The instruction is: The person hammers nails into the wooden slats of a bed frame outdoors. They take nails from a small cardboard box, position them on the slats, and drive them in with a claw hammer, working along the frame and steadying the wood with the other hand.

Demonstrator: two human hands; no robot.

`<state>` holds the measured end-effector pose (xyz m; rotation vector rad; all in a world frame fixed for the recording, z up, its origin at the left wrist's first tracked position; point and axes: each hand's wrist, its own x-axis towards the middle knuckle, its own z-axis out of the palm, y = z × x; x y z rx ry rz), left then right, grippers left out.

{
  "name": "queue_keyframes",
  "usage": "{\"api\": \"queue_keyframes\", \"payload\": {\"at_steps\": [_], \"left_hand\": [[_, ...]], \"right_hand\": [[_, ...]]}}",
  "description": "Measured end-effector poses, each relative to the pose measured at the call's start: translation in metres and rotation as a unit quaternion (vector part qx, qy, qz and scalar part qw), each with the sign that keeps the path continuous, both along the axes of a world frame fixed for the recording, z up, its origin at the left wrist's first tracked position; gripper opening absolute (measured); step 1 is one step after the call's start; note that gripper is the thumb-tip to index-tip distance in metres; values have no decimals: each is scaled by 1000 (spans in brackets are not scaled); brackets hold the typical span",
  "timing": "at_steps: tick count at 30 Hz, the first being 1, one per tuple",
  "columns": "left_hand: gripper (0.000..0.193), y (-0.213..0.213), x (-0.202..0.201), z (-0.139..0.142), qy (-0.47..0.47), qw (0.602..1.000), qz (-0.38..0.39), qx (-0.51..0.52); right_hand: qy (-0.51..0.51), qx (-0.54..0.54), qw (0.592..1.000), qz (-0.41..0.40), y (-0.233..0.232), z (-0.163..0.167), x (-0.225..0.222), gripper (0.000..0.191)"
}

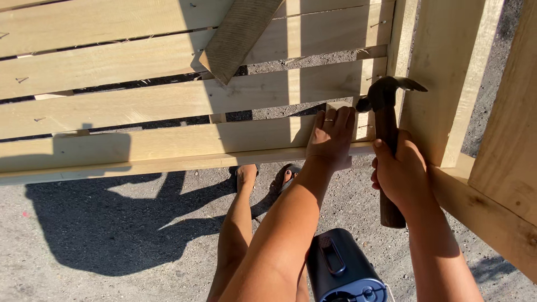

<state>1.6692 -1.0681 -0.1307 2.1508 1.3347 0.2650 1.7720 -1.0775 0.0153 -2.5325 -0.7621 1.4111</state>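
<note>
The boards [168, 100] are pale yellow wood with fine grain lines, and the slanted plank [238, 36] over them is a darker, greyish brown. The hammer [386, 128] has a dark metal head and a deep brown wooden handle. The ground [112, 263] is speckled grey gravel, and the box [341, 268] is glossy black.

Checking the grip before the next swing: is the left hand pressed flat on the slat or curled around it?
Flat. The left hand lies palm-down with fingers spread on the wooden slat, while the right hand grips the hammer handle.
</note>
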Motion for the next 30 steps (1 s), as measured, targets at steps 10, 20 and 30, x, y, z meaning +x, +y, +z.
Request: {"api": "queue_keyframes", "payload": {"at_steps": [10,20,30], "left_hand": [[89,6,-2,-2,41,998,-23,29],[96,2,1,-11,20,999,-17,37],[100,6,-4,-4,45,998,-28,33]], "right_hand": [[-25,265,964,2,-64,-18,-6,23],[-183,277,943,26,-135,-57,-10,33],[-253,267,926,89,-140,-84,-9,36]]}}
